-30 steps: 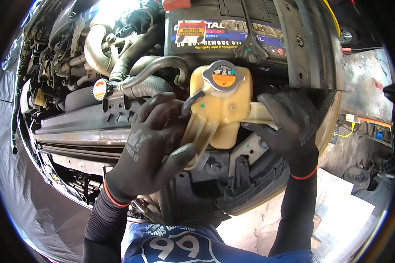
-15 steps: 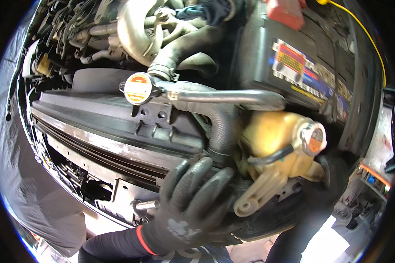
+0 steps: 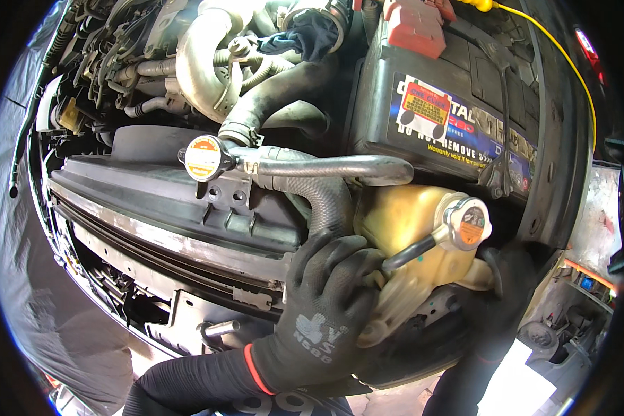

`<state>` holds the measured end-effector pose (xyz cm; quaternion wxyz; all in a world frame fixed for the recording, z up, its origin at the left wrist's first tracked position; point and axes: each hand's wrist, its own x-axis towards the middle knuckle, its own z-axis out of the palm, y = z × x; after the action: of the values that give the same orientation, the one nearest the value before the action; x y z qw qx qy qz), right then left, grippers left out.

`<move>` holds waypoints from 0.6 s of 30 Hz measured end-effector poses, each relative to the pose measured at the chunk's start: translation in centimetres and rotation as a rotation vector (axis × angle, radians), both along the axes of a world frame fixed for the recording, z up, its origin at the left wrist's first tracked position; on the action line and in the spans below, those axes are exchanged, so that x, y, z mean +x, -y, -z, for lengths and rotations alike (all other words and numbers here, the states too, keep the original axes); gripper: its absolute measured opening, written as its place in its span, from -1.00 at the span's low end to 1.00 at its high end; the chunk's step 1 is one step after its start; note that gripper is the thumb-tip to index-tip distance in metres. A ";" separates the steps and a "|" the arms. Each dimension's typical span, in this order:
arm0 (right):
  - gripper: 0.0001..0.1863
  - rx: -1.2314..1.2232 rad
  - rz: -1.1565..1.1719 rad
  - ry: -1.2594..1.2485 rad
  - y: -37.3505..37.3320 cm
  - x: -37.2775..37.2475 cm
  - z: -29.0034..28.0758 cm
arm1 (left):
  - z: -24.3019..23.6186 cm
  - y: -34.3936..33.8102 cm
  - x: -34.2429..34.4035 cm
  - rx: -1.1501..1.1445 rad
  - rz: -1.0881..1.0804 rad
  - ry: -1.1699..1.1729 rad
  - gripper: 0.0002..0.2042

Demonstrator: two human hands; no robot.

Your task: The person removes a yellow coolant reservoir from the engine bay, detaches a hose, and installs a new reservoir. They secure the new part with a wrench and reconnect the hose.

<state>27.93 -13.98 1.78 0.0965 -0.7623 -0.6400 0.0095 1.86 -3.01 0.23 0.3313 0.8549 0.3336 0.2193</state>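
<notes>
My right hand (image 3: 510,276) is gripping the right bracket arm (image 3: 473,277) of the tilted yellowed tank (image 3: 401,216), between my 2 hands. My left hand (image 3: 329,301) is resting half-curled beside it; whether it is holding anything, I cannot tell. Above the right grip, the cap (image 3: 470,225) is already sitting on; left of it, the lower bracket arm (image 3: 390,313) is seemingly sitting unfastened. Beyond, a battery (image 3: 433,73) is standing.

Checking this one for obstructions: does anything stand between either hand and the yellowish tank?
Nothing visible does. The right hand holds the tank by its right bracket; the left hand is close at its left, by the short hose, any contact hidden.
</notes>
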 end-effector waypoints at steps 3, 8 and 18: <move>-0.29 -0.015 0.043 -0.004 -0.2 0.1 0.1 | -0.5 1.2 0.7 -0.068 -0.047 -0.036 -0.53; -0.31 0.033 -0.079 -0.031 -1.5 0.3 -0.7 | -1.2 1.7 -0.3 -0.250 -0.027 0.035 -0.60; -0.29 0.230 -0.215 0.019 -2.8 -0.2 -3.1 | -1.9 -0.8 -1.3 -0.134 0.036 0.033 -0.47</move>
<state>27.73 -11.19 4.89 0.1754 -0.6733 -0.7157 -0.0606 0.58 -2.16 2.17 0.3972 0.8329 0.3266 0.2046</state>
